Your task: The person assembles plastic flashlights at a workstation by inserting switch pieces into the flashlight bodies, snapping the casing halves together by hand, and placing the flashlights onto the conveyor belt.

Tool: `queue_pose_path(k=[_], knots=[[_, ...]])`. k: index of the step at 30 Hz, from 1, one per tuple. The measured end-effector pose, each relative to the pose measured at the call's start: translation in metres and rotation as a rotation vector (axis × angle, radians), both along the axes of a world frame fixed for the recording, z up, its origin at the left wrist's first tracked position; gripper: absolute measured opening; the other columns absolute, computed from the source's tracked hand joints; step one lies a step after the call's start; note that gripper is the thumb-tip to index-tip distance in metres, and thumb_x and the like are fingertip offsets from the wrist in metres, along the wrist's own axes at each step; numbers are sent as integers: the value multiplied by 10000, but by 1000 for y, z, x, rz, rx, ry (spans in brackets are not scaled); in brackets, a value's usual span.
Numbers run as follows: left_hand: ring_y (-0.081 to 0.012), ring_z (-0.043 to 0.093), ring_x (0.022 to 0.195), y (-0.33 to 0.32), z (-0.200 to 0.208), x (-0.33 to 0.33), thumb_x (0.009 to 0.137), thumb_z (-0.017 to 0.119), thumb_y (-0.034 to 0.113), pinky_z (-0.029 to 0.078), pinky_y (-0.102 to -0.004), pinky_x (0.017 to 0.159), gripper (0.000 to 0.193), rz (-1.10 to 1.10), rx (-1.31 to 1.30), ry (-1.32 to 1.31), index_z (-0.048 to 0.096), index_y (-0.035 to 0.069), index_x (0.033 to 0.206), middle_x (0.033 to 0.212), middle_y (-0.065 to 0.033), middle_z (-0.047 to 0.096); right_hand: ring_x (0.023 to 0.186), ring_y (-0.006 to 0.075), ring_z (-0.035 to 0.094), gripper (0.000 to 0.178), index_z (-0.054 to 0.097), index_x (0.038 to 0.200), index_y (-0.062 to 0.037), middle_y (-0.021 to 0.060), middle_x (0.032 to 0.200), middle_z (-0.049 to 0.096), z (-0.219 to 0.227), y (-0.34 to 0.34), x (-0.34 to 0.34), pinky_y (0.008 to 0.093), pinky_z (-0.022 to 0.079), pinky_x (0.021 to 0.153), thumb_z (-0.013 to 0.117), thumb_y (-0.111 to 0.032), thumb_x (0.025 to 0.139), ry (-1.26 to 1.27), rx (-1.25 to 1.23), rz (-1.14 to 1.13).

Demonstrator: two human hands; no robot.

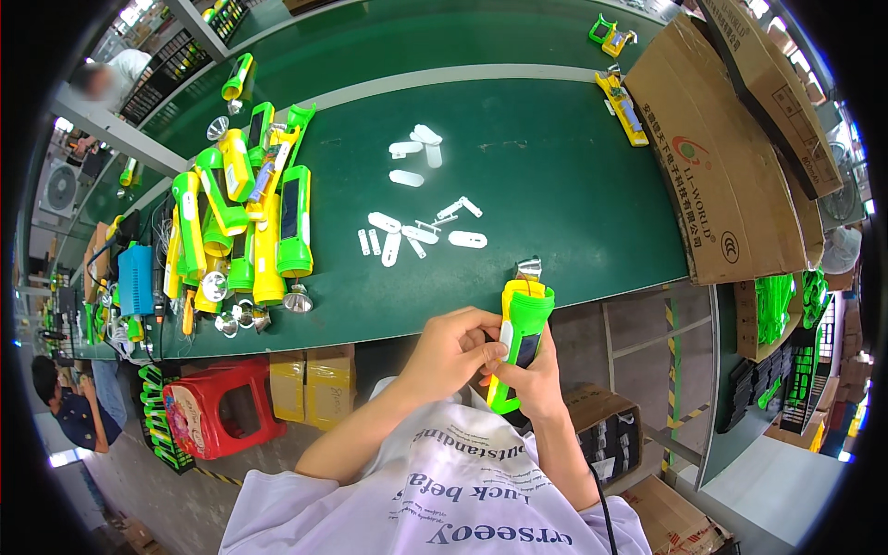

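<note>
Above my lap, at the table's near edge, a green and yellow flashlight (530, 310) is held upright in both hands. A silver reflector (528, 267) sticks out of its open top on thin wires, and a dark panel shows on its face. My right hand (538, 377) wraps round the body from the right, thumb across the front. From the left, my left hand (460, 350) is closed, its fingertips pressed against a white strip (506, 335) on the flashlight's side. White oval covers (468, 240) and small white strips lie scattered on the green table (555, 176) beyond.
Several green and yellow flashlights (296, 222) are piled at left, loose reflectors beside them. A blue box (136, 279) stands farther left. Large cardboard boxes (731, 166) border the right, near an opened yellow housing (622, 109). Below the table are a red stool (222, 407) and cartons.
</note>
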State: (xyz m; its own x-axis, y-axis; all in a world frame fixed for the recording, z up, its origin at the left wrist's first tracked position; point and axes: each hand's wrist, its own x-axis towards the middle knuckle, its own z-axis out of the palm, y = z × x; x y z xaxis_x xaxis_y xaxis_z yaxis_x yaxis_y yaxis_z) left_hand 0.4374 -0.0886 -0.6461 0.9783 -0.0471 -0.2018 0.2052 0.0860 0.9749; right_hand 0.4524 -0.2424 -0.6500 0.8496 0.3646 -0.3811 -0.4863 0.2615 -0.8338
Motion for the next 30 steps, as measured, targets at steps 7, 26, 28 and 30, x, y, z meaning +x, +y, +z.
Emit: queue_pose_path(k=[7,26,28,30], knots=[[-12,485,511,-8,14,8,749,816,153,351,-189,451,289,148,176,-61,637,-23,892,660,-23,629,889,208,652,648,405,1228,-21,145,1080,623,-7,9,-5,350,521,794,780,-104,706,-316,-429,67],[-211,632,709,-15,28,-3,706,816,276,486,-311,636,434,169,247,-362,646,-2,994,858,-93,660,753,167,706,448,561,1045,1,93,854,706,-10,11,-24,288,546,684,798,-107,680,-665,-630,-96],[-229,631,702,-14,27,-5,703,828,304,487,-322,632,437,179,321,-409,653,0,964,846,-106,657,735,150,689,429,568,1041,1,78,841,697,-8,11,-24,280,537,672,785,-103,685,-669,-604,-80],[-229,629,682,-14,27,-4,699,833,324,486,-326,617,444,209,380,-477,657,2,949,820,-101,655,718,132,671,411,576,1037,1,63,827,689,-8,9,-26,273,528,660,772,-99,690,-674,-578,-58]])
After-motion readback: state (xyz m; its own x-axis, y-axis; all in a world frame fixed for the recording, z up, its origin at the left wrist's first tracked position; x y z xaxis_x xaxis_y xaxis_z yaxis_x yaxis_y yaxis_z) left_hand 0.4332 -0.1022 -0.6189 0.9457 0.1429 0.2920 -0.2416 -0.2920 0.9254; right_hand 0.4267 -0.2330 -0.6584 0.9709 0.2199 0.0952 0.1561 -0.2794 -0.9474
